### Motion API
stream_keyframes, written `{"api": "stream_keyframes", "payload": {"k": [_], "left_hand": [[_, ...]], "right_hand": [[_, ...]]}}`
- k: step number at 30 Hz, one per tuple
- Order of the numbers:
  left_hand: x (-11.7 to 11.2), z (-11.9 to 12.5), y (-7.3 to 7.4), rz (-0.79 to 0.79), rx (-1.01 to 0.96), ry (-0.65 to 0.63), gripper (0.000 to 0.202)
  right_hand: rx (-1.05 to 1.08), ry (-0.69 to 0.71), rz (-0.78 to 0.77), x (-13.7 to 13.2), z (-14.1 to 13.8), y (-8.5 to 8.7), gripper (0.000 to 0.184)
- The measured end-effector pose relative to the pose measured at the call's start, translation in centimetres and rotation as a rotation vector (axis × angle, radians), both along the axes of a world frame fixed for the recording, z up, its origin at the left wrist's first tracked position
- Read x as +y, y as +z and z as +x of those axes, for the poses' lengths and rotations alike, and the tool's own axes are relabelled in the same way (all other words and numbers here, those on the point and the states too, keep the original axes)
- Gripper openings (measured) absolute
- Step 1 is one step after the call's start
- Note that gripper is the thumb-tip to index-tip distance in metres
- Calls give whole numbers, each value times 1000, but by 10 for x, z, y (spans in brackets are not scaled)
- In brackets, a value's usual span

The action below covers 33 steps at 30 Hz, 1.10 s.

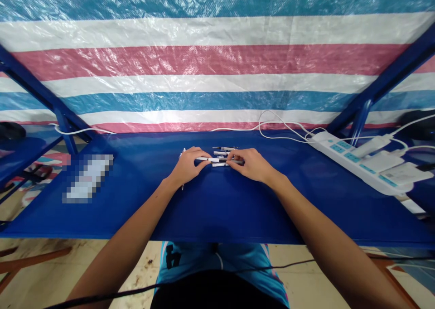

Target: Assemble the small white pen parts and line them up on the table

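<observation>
a white pen [208,159] is pinched at its left end by the curled fingertips of the left hand [188,166]. its darker end seems to be pinched by the right hand [252,165]. judged best: the grip is set near both ends and the barrel is held level, so the loose pens [224,148] are not scattered. these lie on the blue table [217,200], between the hands, just beyond the fingertips.

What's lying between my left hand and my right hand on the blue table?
A small cluster of pens lies there, touched at its ends by the left hand and the right hand. The head view shows it.
</observation>
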<state>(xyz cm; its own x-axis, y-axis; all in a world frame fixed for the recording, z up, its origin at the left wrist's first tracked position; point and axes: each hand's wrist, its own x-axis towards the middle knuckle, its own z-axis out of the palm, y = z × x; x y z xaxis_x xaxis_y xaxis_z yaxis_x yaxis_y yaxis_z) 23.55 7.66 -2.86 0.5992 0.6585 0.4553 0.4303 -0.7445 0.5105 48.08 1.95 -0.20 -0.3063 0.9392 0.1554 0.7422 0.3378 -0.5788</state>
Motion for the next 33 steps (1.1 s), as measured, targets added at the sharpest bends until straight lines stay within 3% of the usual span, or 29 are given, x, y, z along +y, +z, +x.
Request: {"api": "stream_keyframes", "payload": {"k": [13, 19, 33], "left_hand": [[-1, 0, 2, 8, 22, -25, 19], [-2, 0, 5, 7, 36, -28, 20], [0, -1, 2, 11, 111, -48, 19]], "right_hand": [[-151, -41, -83, -4, 0, 11, 12], [-144, -12, -69, -2, 3, 7, 22], [-191, -19, -101, 1, 9, 7, 25]]}}
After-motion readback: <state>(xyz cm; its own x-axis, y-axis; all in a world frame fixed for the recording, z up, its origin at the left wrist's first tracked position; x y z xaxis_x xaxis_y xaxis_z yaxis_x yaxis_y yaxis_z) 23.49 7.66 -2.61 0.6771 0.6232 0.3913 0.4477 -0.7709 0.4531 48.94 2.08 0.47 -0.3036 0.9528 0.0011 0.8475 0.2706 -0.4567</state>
